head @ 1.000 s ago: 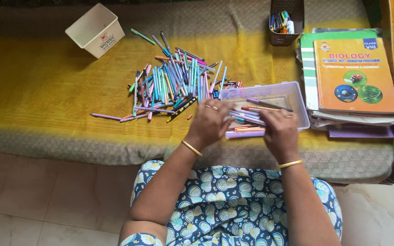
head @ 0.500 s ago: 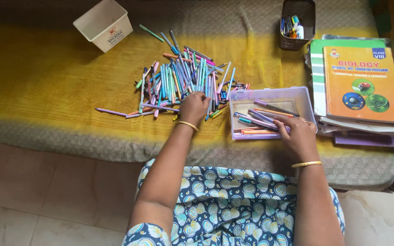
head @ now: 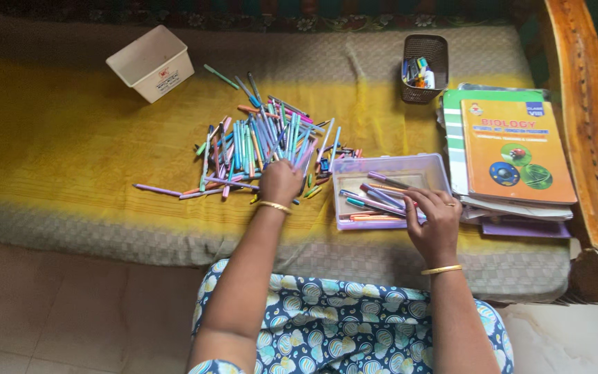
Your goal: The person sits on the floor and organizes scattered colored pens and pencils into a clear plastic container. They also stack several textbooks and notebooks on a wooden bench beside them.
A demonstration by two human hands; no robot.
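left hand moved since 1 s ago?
Yes. The left hand has gone from the clear box leftward onto the pen pile. The right hand is at the box.

Soft, even daylight; sharp focus

White square tub [head: 151, 62] sits tilted on the yellow woven cover [head: 64, 138], well up and to the left of the left hand, its open top facing the camera. Dark mesh pen holder [head: 423, 68] with a few coloured items inside stands above the right hand, near the far edge; just beside it, to the right of the right hand, a stack of books [head: 513, 156] with an orange cover on top. Carved wooden armrest [head: 583, 131] runs along the far right; pale tiled floor [head: 70, 312] below left.
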